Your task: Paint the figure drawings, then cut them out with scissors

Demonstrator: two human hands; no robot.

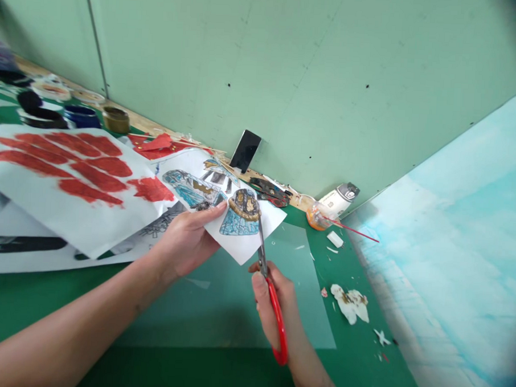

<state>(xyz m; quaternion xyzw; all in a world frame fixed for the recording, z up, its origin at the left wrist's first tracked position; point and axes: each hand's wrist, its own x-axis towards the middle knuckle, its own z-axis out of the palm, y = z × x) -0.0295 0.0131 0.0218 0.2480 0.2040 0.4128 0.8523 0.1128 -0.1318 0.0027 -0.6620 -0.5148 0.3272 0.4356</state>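
My left hand pinches a white sheet of paper between thumb and fingers, holding it above the table. Drawings coloured in blue, brown and black cover the sheet, among them a blue and brown bell-like shape near its right corner. Red-handled scissors are gripped in my right hand, fingers wrapped round the handles. Their blades point away from me and meet the paper along the right side of that shape. Whether the blades are fully closed is hard to make out.
On the left lies paper with red painted patches, below open paint jars. A phone leans on the green wall. At right are an orange cup with a red stick, an eraser and a crumpled stained tissue. A translucent mat covers the green table.
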